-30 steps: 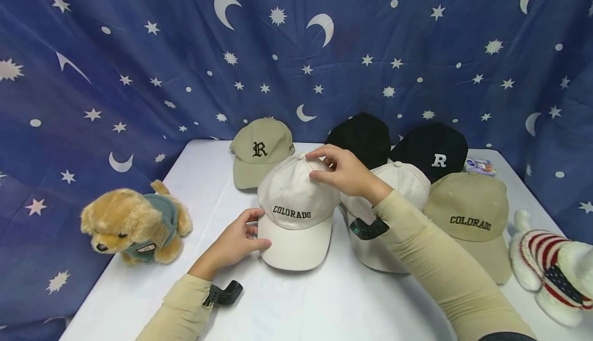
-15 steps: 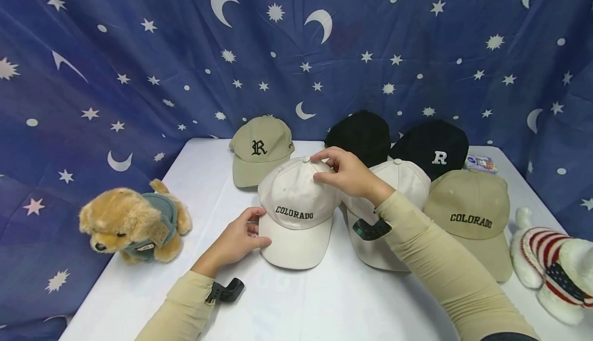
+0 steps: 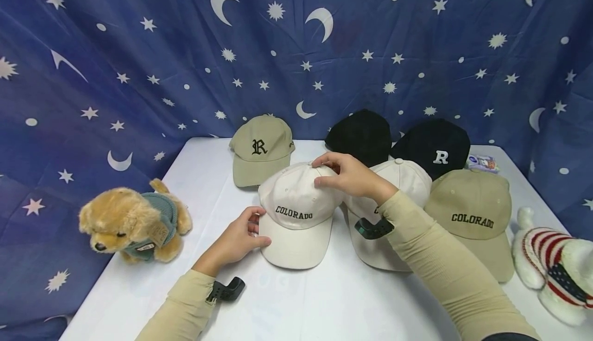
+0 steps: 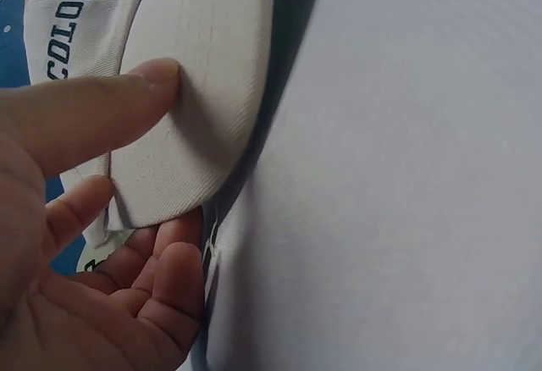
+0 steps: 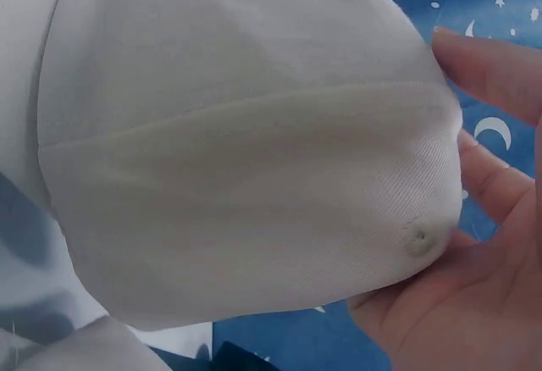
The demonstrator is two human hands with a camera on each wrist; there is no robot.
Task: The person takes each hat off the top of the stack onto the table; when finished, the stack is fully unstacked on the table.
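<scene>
A white baseball cap [image 3: 296,246] with COLORADO in dark letters stands at mid-table, brim toward me. My left hand [image 3: 233,240] pinches the left side of its brim. In the left wrist view the thumb [image 4: 127,117] lies on top of the brim [image 4: 182,142], with other fingers beneath its edge. The right hand [image 3: 354,177] holds the top of the crown, forefinger near the button and thumb on the front panel. In the right wrist view the fingers [image 5: 491,185] curve around the crown's edge [image 5: 254,210]; part of them is hidden behind the fabric.
A second white cap [image 3: 410,179] sits beneath my right forearm. Tan caps [image 3: 261,148] [image 3: 468,202] stand at back left and right, black caps [image 3: 359,135] [image 3: 431,143] behind. A plush dog [image 3: 116,217] is left, a white plush toy [image 3: 562,274] right, a small packet [image 3: 482,163] back right.
The top of the held cap's crown has sunk slightly, and my right hand has shifted a little down and right with it. The left hand stays at the brim.
</scene>
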